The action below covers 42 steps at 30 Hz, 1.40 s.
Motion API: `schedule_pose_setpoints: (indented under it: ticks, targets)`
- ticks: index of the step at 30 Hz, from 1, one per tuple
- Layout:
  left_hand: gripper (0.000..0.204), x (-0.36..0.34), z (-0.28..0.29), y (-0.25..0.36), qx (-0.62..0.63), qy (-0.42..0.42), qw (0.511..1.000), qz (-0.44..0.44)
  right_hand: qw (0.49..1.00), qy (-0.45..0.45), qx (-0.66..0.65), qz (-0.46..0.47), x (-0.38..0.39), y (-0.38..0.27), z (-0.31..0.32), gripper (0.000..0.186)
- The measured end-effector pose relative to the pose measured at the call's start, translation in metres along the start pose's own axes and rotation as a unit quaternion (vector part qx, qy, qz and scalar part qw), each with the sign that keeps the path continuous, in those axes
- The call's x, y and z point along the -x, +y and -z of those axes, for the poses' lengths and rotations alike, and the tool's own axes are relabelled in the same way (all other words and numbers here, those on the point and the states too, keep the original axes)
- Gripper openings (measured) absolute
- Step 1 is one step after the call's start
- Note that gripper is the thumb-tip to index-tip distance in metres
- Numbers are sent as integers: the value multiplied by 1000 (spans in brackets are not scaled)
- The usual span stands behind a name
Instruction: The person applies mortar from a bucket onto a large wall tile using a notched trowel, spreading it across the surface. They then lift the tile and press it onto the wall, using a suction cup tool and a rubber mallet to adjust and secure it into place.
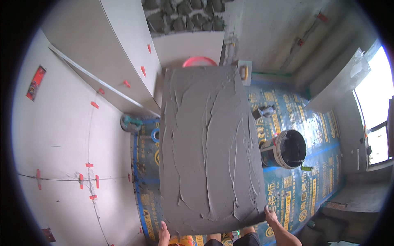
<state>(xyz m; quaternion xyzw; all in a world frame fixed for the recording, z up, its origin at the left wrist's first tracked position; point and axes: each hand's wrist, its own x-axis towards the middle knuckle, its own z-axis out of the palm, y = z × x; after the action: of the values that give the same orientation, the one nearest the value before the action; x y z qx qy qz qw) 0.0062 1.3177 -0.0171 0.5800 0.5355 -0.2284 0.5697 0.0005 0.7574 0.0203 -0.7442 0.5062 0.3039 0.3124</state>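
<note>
Hold mortar-coated slab [209, 147] — clasped at near corners in L hand [163, 235] & R hand [271, 216], over floor [283, 180], L of bucket [271, 152] — w/ weight shared evenly, no twist, no smearing of coat.

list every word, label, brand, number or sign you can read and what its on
Floor covering: large yellow characters, digits and round emblems, legible in places; not copied here.
Bucket: side print, too blurred to read.
Red wall rectangle: marks too small to read.
Grey-coated slab: no writing visible.
</note>
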Motion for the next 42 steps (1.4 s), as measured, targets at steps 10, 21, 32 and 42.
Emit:
schedule_pose_setpoints:
  ticks: [10, 21, 32, 42]
  targets:
    - [81, 112, 56, 78, 54, -85, 995, -15, 971, 58, 50, 227, 82, 55, 128, 56]
    - [60, 379, 85, 365, 190, -170, 856, -450, 827, -34, -481, 289, 315, -191, 356, 79]
    - [49, 415, 20, 576, 146, -280, 627, -712, 753, 34, -493, 434, 366, -392, 477, 77]
    - [61, 460, -72, 743, 59, 170, 621, -763, 696, -61, -418, 581, 369, -518, 556, 79]
